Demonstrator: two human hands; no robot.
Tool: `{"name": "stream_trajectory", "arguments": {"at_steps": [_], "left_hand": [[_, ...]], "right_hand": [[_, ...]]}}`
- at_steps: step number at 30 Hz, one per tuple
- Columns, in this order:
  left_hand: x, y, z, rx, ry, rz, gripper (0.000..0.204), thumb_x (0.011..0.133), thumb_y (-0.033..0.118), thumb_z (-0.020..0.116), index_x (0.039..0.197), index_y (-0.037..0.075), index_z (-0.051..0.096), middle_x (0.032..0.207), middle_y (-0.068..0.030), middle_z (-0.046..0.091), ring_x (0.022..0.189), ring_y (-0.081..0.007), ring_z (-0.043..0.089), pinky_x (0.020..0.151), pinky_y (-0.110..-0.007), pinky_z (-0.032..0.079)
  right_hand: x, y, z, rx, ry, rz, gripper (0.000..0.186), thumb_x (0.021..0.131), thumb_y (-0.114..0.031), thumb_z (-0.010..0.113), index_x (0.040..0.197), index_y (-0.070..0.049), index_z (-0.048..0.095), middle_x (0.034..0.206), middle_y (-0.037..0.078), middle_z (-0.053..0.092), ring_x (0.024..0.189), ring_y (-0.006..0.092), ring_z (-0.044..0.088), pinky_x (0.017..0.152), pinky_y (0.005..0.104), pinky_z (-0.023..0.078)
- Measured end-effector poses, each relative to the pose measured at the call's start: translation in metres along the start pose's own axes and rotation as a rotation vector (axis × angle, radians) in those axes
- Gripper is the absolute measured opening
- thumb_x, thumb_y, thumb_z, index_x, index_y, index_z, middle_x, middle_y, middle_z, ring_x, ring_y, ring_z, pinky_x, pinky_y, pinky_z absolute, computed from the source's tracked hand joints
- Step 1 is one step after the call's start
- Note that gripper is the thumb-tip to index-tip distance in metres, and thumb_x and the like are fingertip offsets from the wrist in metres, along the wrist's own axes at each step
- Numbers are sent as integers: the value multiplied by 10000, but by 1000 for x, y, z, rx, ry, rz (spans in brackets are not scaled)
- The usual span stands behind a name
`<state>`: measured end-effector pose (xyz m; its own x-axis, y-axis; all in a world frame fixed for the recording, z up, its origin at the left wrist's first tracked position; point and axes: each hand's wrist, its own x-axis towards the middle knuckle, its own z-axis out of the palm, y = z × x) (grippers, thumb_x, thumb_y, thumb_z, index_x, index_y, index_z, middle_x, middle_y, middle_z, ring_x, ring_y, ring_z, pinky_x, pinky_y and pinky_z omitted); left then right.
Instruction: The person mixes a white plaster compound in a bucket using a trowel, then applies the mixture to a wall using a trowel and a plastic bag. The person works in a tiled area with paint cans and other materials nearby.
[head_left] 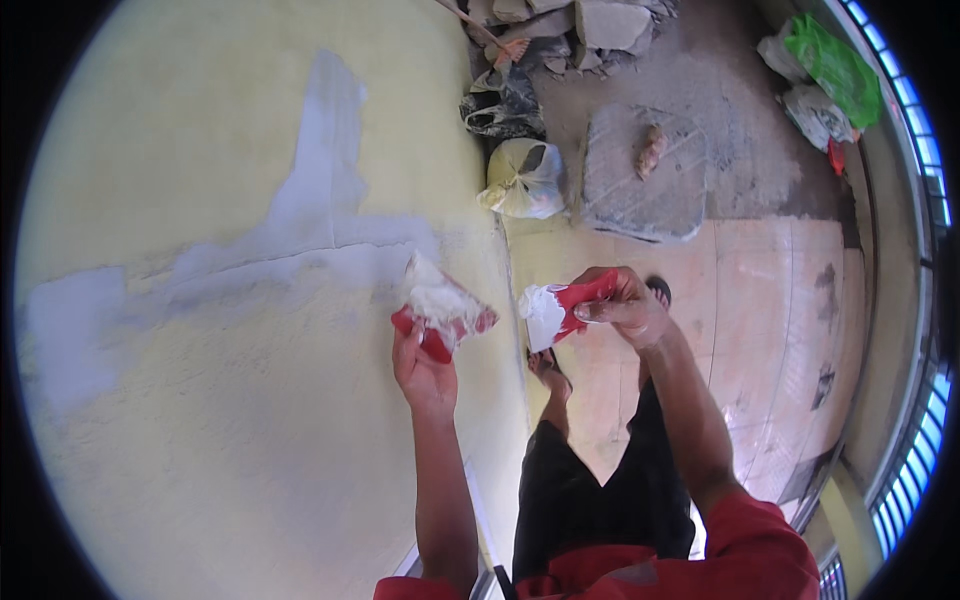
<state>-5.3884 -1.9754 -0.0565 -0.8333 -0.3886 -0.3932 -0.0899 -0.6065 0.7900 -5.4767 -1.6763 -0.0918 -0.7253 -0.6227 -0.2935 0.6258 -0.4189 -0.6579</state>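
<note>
My left hand (425, 378) is closed on the red handle of a putty knife (447, 308), whose wide blade carries a thick load of white putty. To its right, my right hand (630, 308) grips a second, red scraper (583, 298) between thumb and fingers; white putty coats its left end, which points toward the first blade. A small gap separates the two tools. On my left stands a pale yellow wall (200, 430) with greyish-white filled patches (325, 150) and a band of filler along a crack.
Beyond my feet lie a dusty flat slab (640, 180) with a brownish lump (652, 150) on it, a tied white bag (525, 178), a black bag (505, 103) and broken rubble (612, 25). A green bag (835, 68) rests by the barred windows at right. Tiles (750, 300) cover the near floor.
</note>
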Motion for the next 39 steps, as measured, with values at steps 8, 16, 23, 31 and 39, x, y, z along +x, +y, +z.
{"name": "stream_trajectory", "arguments": {"at_steps": [8, 16, 23, 31, 39], "left_hand": [[-12, -101, -64, -181, 222, 83, 476, 1008, 135, 587, 1463, 33, 490, 1417, -95, 600, 1337, -254, 559, 1120, -457, 464], [22, -242, -125, -232, 205, 282, 444, 1022, 142, 589, 1445, 27, 522, 1379, -97, 625, 1278, -228, 607, 1058, -393, 509], [25, -277, -127, -48, 289, 368, 342, 1005, 141, 616, 1344, 92, 618, 1189, -5, 703, 1075, -152, 683, 826, -336, 556], [-3, -279, -134, -86, 262, 460, 414, 979, 126, 622, 1379, 26, 577, 1263, -80, 681, 1118, -204, 673, 867, -334, 559], [-31, -274, -148, -69, 270, 483, 421, 967, 123, 629, 1378, 37, 585, 1257, -65, 689, 1097, -198, 680, 825, -330, 562]], "right_hand": [[94, 118, -85, -19, 47, -93, 318, 963, -154, 750, 1236, 6, 712, 1034, 72, 774, 942, 160, 734, 768, 302, 544], [191, 320, -171, -1, 15, -178, 283, 1001, -180, 718, 1250, -45, 721, 1019, 22, 774, 892, 113, 725, 741, 284, 541], [243, 393, -172, 31, 52, -282, 306, 1006, -190, 693, 1287, -72, 716, 1036, 30, 771, 863, 98, 694, 722, 280, 530], [275, 391, -83, -1026, 399, -846, 631, 992, -180, 638, 1579, -104, 419, 1439, 210, 596, 1204, 406, 594, 996, 486, 550], [232, 427, -112, -596, 416, -529, 339, 1003, -255, 601, 1240, -34, 701, 1051, 199, 735, 943, 362, 697, 880, 471, 565]]}}
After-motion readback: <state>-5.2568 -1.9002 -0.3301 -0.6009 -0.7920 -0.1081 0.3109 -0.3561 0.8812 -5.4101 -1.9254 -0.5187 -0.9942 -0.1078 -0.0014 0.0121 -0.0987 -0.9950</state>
